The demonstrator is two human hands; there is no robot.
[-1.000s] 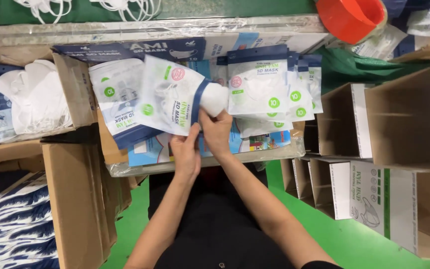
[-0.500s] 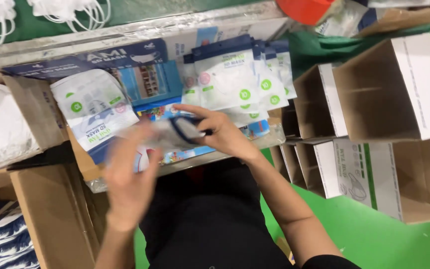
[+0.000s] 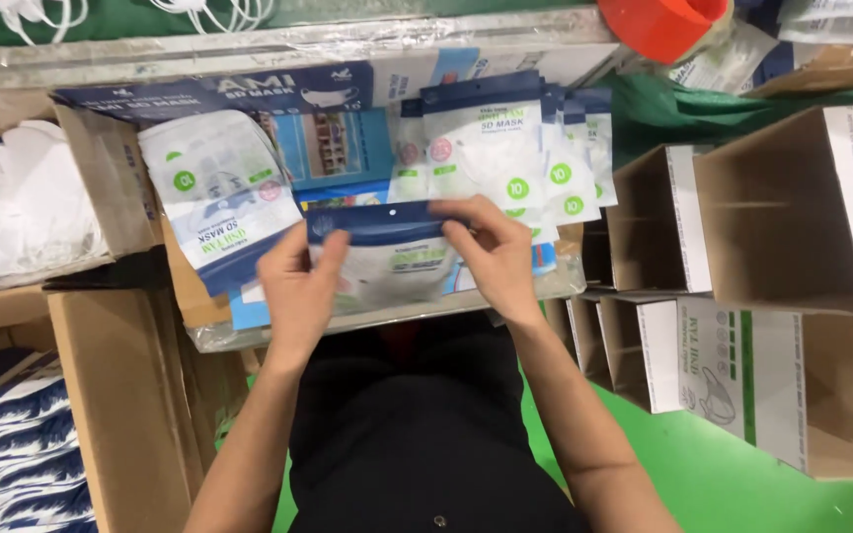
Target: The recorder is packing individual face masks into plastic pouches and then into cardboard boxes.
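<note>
Both my hands hold one flat mask pouch point(image 3: 387, 259), white with a dark blue top strip, level in front of me. My left hand point(image 3: 300, 286) grips its left edge. My right hand point(image 3: 491, 252) pinches its upper right corner along the blue strip. Beyond it, several filled pouches point(image 3: 505, 148) stand upright in a row at the right, and another stack of pouches point(image 3: 217, 197) leans at the left. All rest on a plastic-wrapped tray point(image 3: 367, 318) over a blue printed sheet point(image 3: 343, 143).
Open cardboard boxes point(image 3: 792, 212) stand at the right, with smaller white cartons point(image 3: 723, 365) below them. A box of loose white masks point(image 3: 27, 207) is at the left, a brown carton point(image 3: 116, 405) below it. An orange container point(image 3: 659, 22) sits at the top. The floor is green.
My hands have turned the pouch from a tilted, blurred position to flat and level, blue strip up. My left hand rose onto its left edge. The view shifted slightly.
</note>
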